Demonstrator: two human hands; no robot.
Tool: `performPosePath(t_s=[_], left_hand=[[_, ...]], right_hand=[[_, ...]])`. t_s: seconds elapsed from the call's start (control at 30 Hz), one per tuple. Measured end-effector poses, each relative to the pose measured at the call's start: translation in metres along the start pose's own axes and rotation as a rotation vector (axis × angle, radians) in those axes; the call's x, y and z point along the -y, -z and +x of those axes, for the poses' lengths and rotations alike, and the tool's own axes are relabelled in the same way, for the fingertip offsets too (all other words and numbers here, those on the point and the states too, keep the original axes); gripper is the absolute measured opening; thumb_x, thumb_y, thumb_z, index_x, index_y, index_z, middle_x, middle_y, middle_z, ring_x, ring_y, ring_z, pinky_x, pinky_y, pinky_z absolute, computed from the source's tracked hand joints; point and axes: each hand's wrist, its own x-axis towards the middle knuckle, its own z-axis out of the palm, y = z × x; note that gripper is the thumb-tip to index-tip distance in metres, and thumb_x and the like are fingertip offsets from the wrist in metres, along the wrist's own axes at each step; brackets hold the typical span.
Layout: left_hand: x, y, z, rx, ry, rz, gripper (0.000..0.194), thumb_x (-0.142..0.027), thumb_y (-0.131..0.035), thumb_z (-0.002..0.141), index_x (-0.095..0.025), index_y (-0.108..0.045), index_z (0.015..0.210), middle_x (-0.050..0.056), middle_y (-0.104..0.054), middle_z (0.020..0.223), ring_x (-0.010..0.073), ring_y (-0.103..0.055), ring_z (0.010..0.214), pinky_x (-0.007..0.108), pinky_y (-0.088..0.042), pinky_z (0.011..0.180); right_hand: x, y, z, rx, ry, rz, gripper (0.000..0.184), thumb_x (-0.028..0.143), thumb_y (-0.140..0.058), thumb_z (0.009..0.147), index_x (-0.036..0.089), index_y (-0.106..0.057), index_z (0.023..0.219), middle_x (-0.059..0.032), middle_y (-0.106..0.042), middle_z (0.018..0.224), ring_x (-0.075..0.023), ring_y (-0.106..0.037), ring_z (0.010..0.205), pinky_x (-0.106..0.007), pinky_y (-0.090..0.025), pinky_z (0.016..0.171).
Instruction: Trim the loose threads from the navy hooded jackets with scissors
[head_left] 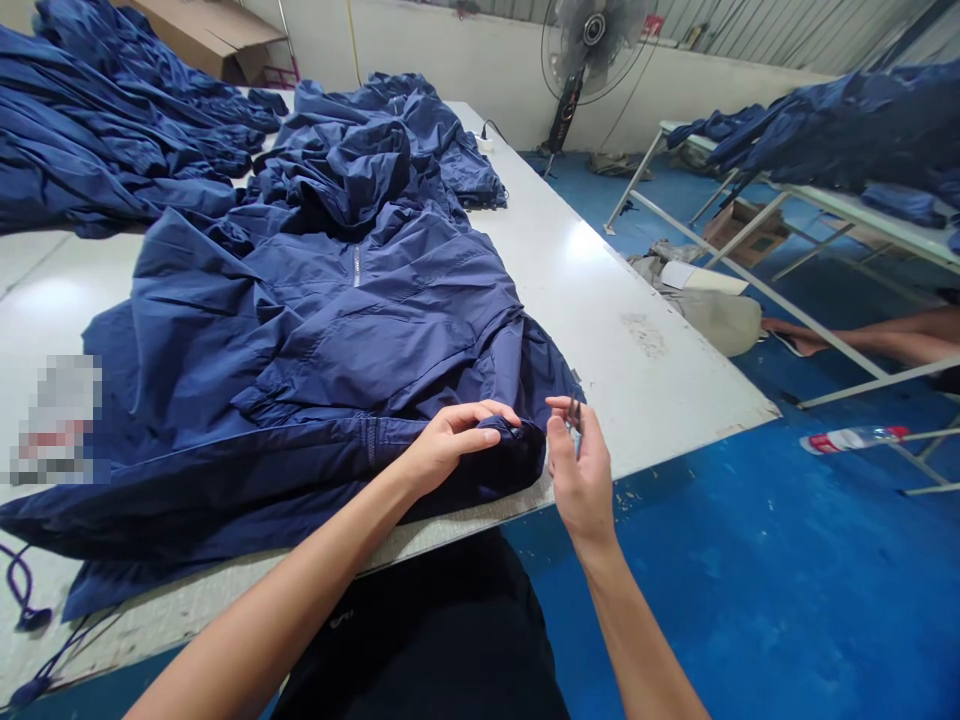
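Observation:
A navy blue jacket (337, 320) lies spread on the white table (600, 320), zipper up. My left hand (450, 445) pinches the cuff of its sleeve (517, 450) at the table's near edge, fingers closed on the fabric. Just to the right, my right hand (577, 460) is closed around a small metal tool, likely thread snips (574, 412), held beside the cuff. A dark drawstring (26, 600) trails off the jacket at the lower left.
More navy jackets are heaped at the back (375, 130) and far left (97, 130). A second table (862, 210) with jackets stands at right, a fan (592, 40) behind. A water bottle (851, 438) lies on the blue floor; another person's legs (877, 335) show under that table.

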Motion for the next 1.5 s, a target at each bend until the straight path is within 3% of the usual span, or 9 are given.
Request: performPosePath(t_s=[0.07,0.23,0.47,0.73,0.87,1.07,1.13,1.27,1.5], left_hand=[[0.001,0.001,0.000,0.027,-0.005,0.001,0.010,-0.027,-0.076,0.079,-0.019,-0.074,0.075,0.006,-0.070,0.104,0.0212,-0.060,0.101,0.035,-0.042,0.098],[0.002,0.002,0.001,0.089,-0.021,0.060,0.007,-0.026,-0.076,0.080,-0.019,-0.074,0.079,0.006,-0.066,0.105,0.0209,-0.060,0.101,0.036,-0.042,0.097],[-0.001,-0.001,0.002,0.108,-0.040,0.203,0.016,-0.033,-0.077,0.079,-0.018,-0.073,0.081,0.008,-0.063,0.103,0.0217,-0.059,0.099,0.037,-0.043,0.096],[0.000,-0.002,0.001,0.153,-0.113,0.354,0.013,-0.031,-0.073,0.081,-0.018,-0.072,0.083,0.008,-0.063,0.103,0.0225,-0.057,0.101,0.038,-0.042,0.097],[0.000,-0.002,0.001,0.153,-0.099,0.330,0.011,-0.029,-0.074,0.081,-0.018,-0.072,0.082,0.007,-0.062,0.101,0.0216,-0.057,0.099,0.036,-0.042,0.096],[-0.003,-0.002,0.002,0.144,-0.065,0.252,0.015,-0.032,-0.075,0.080,-0.018,-0.071,0.079,0.008,-0.063,0.104,0.0232,-0.058,0.102,0.038,-0.041,0.098],[-0.004,-0.002,0.002,0.130,-0.050,0.249,0.019,-0.036,-0.076,0.078,-0.017,-0.070,0.077,0.009,-0.064,0.104,0.0243,-0.059,0.102,0.038,-0.041,0.097],[-0.004,-0.002,0.002,0.125,-0.029,0.252,0.024,-0.040,-0.076,0.078,-0.017,-0.070,0.078,0.009,-0.063,0.104,0.0249,-0.059,0.101,0.039,-0.042,0.095],[-0.001,0.000,0.002,0.154,-0.065,0.261,0.017,-0.033,-0.074,0.080,-0.017,-0.071,0.082,0.008,-0.063,0.102,0.0232,-0.058,0.100,0.038,-0.042,0.097]], right_hand=[[0.007,0.007,-0.003,0.009,0.041,-0.041,0.027,0.044,-0.059,0.092,0.023,-0.065,0.108,-0.0008,-0.060,0.082,-0.0126,-0.055,0.063,-0.024,-0.046,0.057],[0.020,0.011,0.001,0.230,0.201,-0.076,0.013,0.033,-0.064,0.092,0.025,-0.070,0.100,-0.0027,-0.066,0.086,-0.0173,-0.063,0.079,-0.030,-0.051,0.074],[0.027,0.012,0.005,0.264,0.218,-0.087,0.007,0.025,-0.061,0.094,0.023,-0.068,0.092,-0.0045,-0.068,0.092,-0.0194,-0.065,0.087,-0.031,-0.051,0.080],[0.029,0.018,0.007,0.400,0.075,-0.195,0.014,0.031,-0.054,0.096,0.021,-0.061,0.088,-0.0022,-0.063,0.084,-0.0159,-0.058,0.073,-0.027,-0.044,0.065],[0.022,0.015,0.006,0.420,-0.019,-0.029,0.020,0.038,-0.049,0.098,0.021,-0.058,0.092,-0.0022,-0.060,0.083,-0.0158,-0.056,0.074,-0.025,-0.043,0.064],[0.014,0.011,0.003,0.399,-0.243,0.224,0.032,0.055,-0.051,0.095,0.023,-0.054,0.095,0.0055,-0.041,0.062,-0.0109,-0.036,0.050,-0.023,-0.030,0.045],[0.016,0.011,0.002,0.360,-0.216,0.183,0.030,0.053,-0.052,0.095,0.023,-0.055,0.094,0.0041,-0.045,0.065,-0.0110,-0.037,0.052,-0.023,-0.032,0.047],[0.019,0.010,0.002,0.317,-0.025,0.016,0.020,0.043,-0.059,0.094,0.023,-0.062,0.094,-0.0023,-0.061,0.086,-0.0131,-0.049,0.064,-0.026,-0.042,0.059],[0.016,0.012,0.004,0.306,0.195,-0.106,0.012,0.030,-0.056,0.097,0.023,-0.061,0.089,-0.0032,-0.062,0.088,-0.0172,-0.057,0.079,-0.029,-0.045,0.073]])
